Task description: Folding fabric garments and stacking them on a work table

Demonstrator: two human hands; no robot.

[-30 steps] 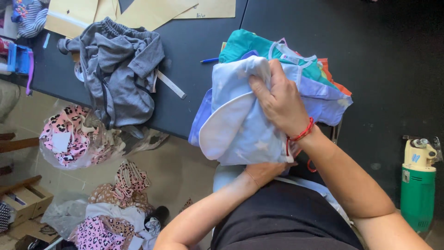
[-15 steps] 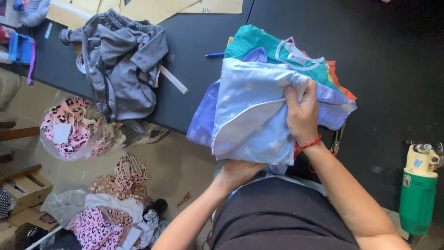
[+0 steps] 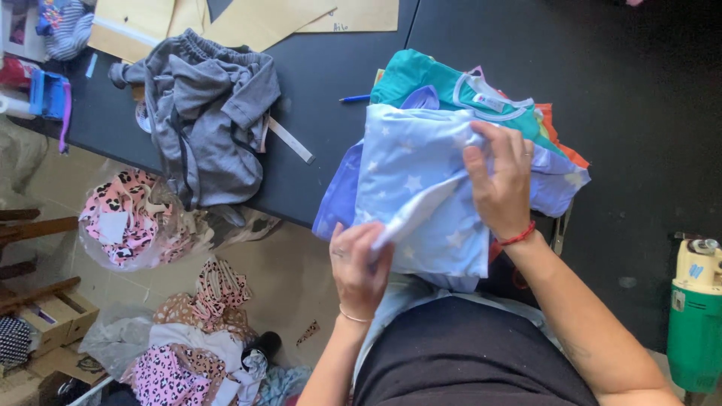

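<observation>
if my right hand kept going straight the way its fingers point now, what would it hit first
Probably the teal garment. The right hand lies on the light blue starred fabric, fingers pointing up the pile, and the teal piece comes next in that line, though depth is hard to judge.

On the worktop (image 3: 346, 158) we see a garment stack (image 3: 481, 113) right of a crumpled jacket (image 3: 207, 128); card sheets (image 3: 263, 19) lie farther off, a machine (image 3: 696, 316) far right, fabric scraps (image 3: 188, 338) on the floor (image 3: 293, 278).
</observation>
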